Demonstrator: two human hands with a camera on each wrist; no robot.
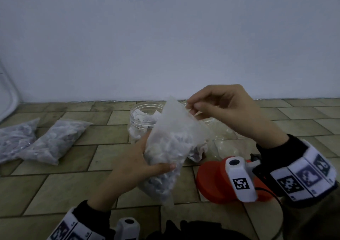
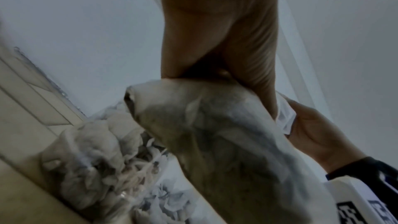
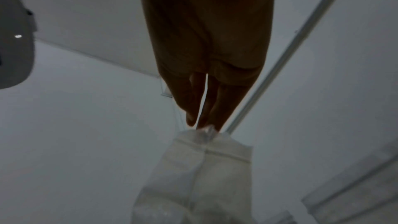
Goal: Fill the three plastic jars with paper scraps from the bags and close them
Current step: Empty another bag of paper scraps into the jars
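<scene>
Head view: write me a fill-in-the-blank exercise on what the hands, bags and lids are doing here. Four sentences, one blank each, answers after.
1. The left hand grips the body of a clear ____ of paper scraps.
2. The right hand pinches that bag's ____ edge.
3. ____ more bags lie on the tiled floor to the left.
4. The lids lying near the right wrist are ____ in colour.

Missing words: bag; top; Two; red
</scene>
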